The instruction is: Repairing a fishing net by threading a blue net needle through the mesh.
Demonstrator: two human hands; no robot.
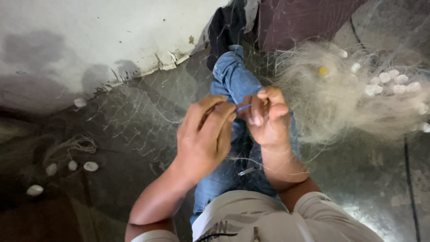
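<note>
Thin blue tool [243, 107] pinched between left hand [204, 136] and right hand [268, 117], both clenched on it and fine net strands, above jeans-clad leg [233, 80]. Large net heap [340, 96] with white floats [389, 78] bunched at right, seemingly unworked; progress judged partial.

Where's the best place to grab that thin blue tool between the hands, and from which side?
Probably grip the blue tool at its short exposed middle, coming from above. Both ends are hidden, one under the left hand, the other in the right hand; it lies roughly level over the jeans-clad leg.
</note>
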